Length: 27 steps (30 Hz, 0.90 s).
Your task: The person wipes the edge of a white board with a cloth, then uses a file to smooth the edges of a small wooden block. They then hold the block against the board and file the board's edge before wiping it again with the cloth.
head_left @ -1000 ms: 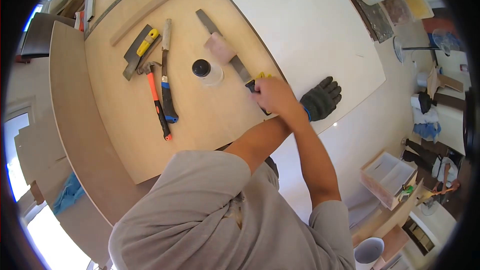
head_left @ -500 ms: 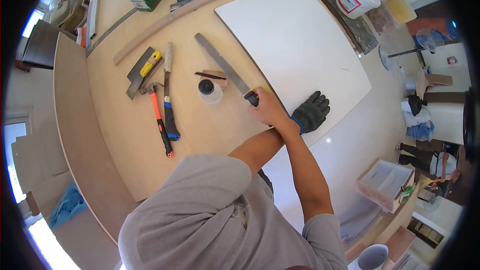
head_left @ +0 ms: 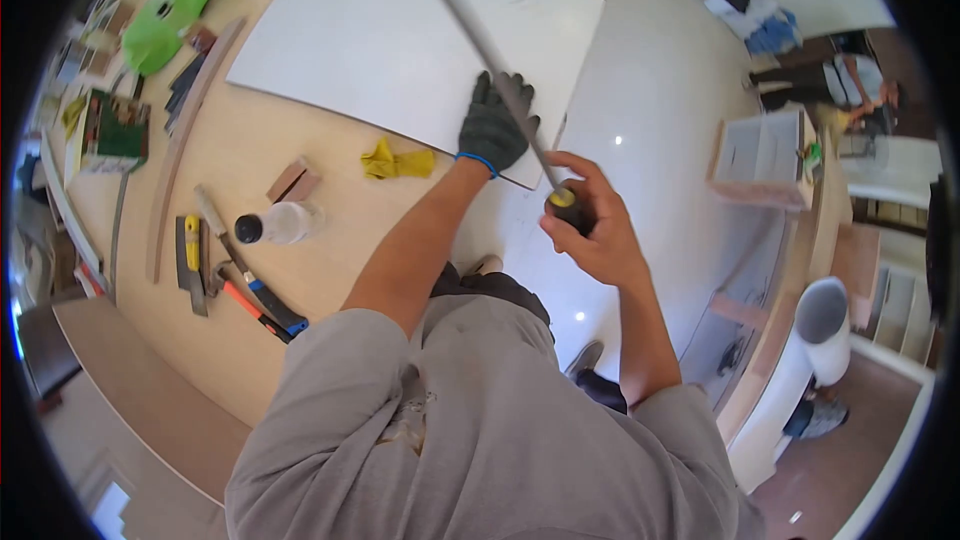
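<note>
My left hand (head_left: 493, 130), in a dark grey glove with a blue cuff, lies flat on the white panel (head_left: 370, 40) near its corner, fingers spread. My bare right hand (head_left: 600, 225) is wrapped round the black and yellow handle of a long flat file (head_left: 465, 20). The file's blade slants up and left over the panel, passing across the gloved fingers in this view; its far end leaves the frame. A crumpled yellow piece (head_left: 397, 159) lies on the table by the panel's edge. Left of it are a small wooden block (head_left: 292, 180) and a clear bottle with a black cap (head_left: 285, 223).
A hammer (head_left: 250, 302), a blue-handled tool (head_left: 272, 302) and a yellow-handled tool (head_left: 192, 240) lie at the left. Beyond them are a curved wood strip (head_left: 190, 140), a green box (head_left: 115, 130) and a green bag (head_left: 175, 5). A person (head_left: 850, 85) stands far right.
The view has turned. My arms were crossed and are now apart; my right hand has carried the file off the table side, over the panel. My gloved left hand still rests on the panel.
</note>
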### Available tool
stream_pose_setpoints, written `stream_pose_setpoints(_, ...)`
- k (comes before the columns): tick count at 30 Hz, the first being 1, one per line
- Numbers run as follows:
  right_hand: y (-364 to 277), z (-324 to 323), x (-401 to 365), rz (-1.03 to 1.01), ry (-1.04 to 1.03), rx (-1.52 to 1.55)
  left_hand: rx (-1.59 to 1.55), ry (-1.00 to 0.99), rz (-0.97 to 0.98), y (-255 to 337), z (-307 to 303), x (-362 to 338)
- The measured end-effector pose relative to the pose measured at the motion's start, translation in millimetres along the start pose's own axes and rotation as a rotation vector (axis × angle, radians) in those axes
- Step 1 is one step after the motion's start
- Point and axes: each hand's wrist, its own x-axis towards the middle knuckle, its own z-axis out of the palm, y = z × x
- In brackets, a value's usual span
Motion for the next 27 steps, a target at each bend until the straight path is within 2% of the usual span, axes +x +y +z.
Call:
stream_pose_setpoints(2,-3.0,-10.4,-21.3,0.028,0.187,0.175,-0.024,0.033,0.032,-1.5,1.0,0.9)
stream_pose_setpoints(6,62.5,-15.0,-51.3,0.228,0.424,0.057,-0.018,0.056,0.023,1.1,1.4,3.2)
stream_pose_setpoints(11,137.9,35.7,-123.1,0.303,0.647,0.242,0.074,0.032,0.082,-2.8,5.8,4.9)
stream_pose_setpoints(14,170.0,65.1,-166.4,0.425,0.641,0.250,0.033,-0.091,0.164,7.0,-16.0,-3.2)
stream_pose_setpoints(17,168.8,73.2,-202.7,0.495,0.643,0.336,-0.008,-0.190,0.495,13.9,-40.2,-49.3)
stream_pose_setpoints(18,174.1,76.1,-213.1,0.511,0.647,0.376,-0.005,-0.201,0.509,19.0,-44.5,-58.5)
stream_pose_setpoints(19,187.2,85.5,-221.0,0.431,0.694,0.274,-0.005,-0.210,0.518,23.7,-47.2,-66.3)
stream_pose_setpoints(20,188.8,88.0,-223.0,0.412,0.714,0.344,-0.005,-0.214,0.524,26.7,-47.8,-69.6)
stream_pose_setpoints(21,189.6,89.2,-222.5,0.387,0.735,0.410,-0.005,-0.122,0.535,23.3,-34.5,-69.5)
stream_pose_setpoints(25,189.1,74.0,-201.0,0.377,0.741,0.669,0.108,-0.086,0.422,33.6,-19.3,-67.4)
stream_pose_setpoints(27,196.3,62.4,-189.8,0.401,0.748,0.497,0.151,-0.101,0.397,36.8,-21.6,-63.9)
